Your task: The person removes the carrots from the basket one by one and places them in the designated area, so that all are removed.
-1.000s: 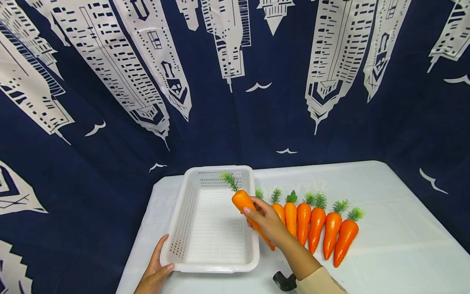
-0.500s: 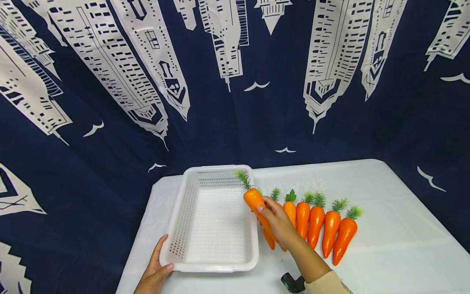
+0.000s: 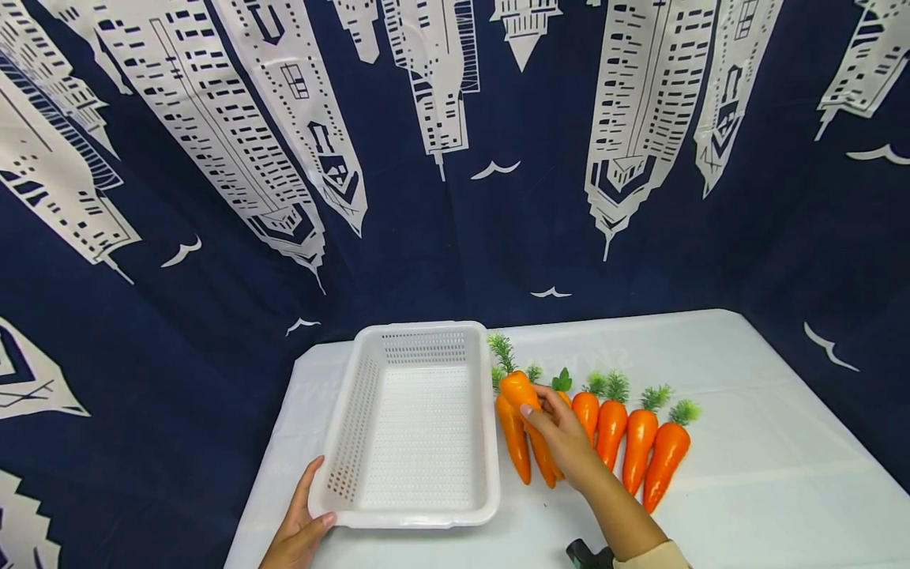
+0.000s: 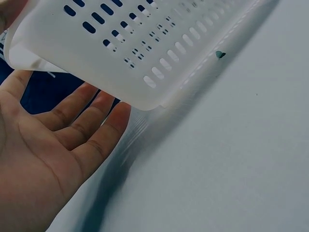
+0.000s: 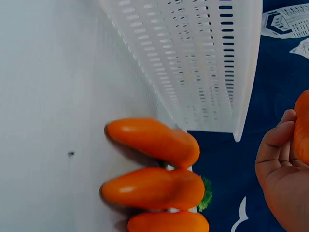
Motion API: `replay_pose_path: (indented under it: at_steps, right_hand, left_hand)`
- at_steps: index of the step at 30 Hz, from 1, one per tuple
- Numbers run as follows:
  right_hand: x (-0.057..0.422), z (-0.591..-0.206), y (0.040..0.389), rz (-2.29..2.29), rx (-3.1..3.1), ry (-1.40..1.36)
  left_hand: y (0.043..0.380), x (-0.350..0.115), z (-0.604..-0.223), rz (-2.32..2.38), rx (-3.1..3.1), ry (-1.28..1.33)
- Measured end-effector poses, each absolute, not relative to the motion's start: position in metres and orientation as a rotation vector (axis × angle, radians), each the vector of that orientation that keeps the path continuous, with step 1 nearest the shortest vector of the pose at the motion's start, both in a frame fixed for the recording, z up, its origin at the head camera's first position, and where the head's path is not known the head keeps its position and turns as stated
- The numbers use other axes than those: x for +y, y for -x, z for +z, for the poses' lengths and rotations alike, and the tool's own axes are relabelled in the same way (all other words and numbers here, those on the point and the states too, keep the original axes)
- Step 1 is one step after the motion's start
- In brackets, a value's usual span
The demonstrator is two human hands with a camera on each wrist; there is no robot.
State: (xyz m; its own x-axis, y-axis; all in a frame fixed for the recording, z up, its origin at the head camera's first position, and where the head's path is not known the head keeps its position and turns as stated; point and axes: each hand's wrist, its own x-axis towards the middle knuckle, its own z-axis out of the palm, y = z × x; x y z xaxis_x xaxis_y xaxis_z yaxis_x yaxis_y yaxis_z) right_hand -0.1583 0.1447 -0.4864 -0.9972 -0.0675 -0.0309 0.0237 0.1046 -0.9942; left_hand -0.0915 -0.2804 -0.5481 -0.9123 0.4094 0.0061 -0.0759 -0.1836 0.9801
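Observation:
A white plastic basket [image 3: 405, 518] with perforated walls stands on the left of the table, and nothing lies in it. My left hand [image 3: 297, 528] holds its near left corner, thumb on the near rim; in the left wrist view the fingers [image 4: 91, 135] reach to the outside of the wall. Just right of the basket, my right hand [image 3: 562, 442] grips an orange toy carrot [image 3: 517, 387] with a green leafy top, fingers on one side and thumb on the other. It overlaps the row of carrots in the head view. At the row's left end lies another carrot [image 3: 513, 438].
Several more glossy carrots [image 3: 665, 466] lie side by side to the right, leafy tops toward the back. The white tabletop [image 3: 775, 442] extends to the right of them. A navy cloth [image 3: 455, 253] printed with white buildings hangs behind. A dark device [image 3: 590, 555] sits below the right sleeve.
My right hand has carried its carrot from over the basket's right rim rightward to the row, which shows the row's leftmost carrot. The left hand and basket have stayed put.

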Motion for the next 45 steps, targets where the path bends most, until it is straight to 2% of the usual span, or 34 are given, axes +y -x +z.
replay_pose_path:
  at_steps: [27, 45]
  right_hand:
    - [0.209, -0.496, 0.137, -1.966, 2.334, -0.433]
    - [0.246, -0.509, 0.128, -1.810, 2.529, -0.495]
  left_hand:
    - [0.090, -0.278, -0.547, 2.187, 1.807, -0.366]
    - [0.090, -0.277, -0.546, 2.180, 1.818, -0.324]
